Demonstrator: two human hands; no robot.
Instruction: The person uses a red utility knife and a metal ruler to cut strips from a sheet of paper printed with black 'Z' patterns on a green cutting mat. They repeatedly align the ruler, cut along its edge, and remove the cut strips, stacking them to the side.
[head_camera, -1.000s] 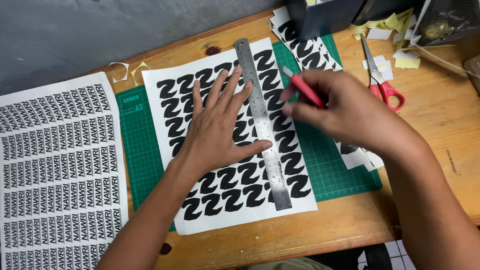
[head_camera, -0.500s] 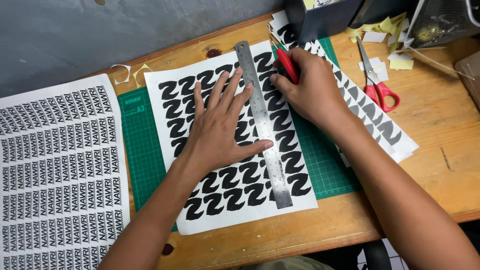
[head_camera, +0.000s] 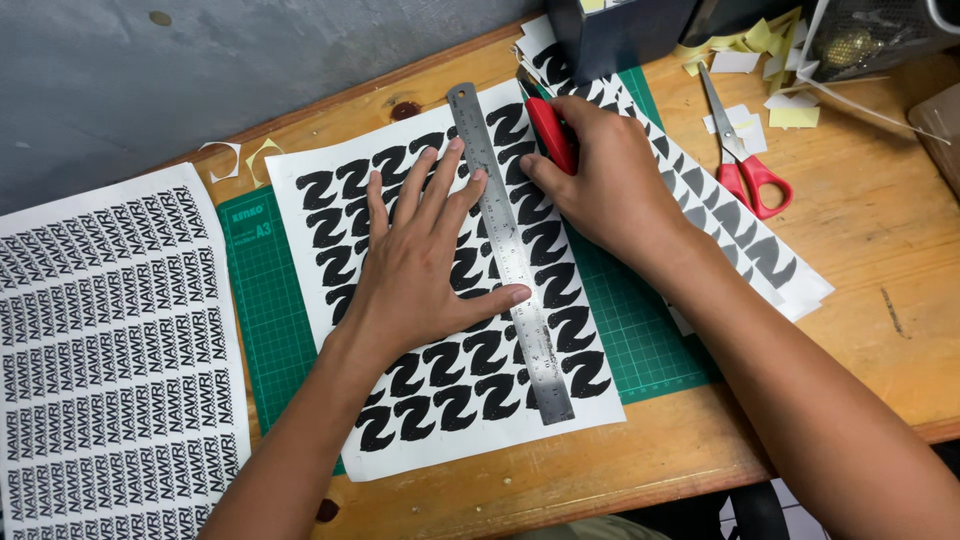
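Here the left hand (head_camera: 420, 275) lay flat with fingers spread on the white sheet of black curved shapes (head_camera: 440, 290), its thumb pressing the steel ruler (head_camera: 510, 255) onto it. The right hand (head_camera: 610, 190) had its fingers closed around a red cutter (head_camera: 550, 132) at the ruler's far end, above the green cutting mat (head_camera: 270, 300) on the wooden tabletop (head_camera: 880, 270).

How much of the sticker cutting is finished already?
Some looks done: narrow cut strips lie stacked at the right. In hand: the left hand presses the steel ruler on the printed sheet, and the right hand holds the red cutter at the ruler's top end. Left: most of the sheet looks uncut, and another sheet lies whole.
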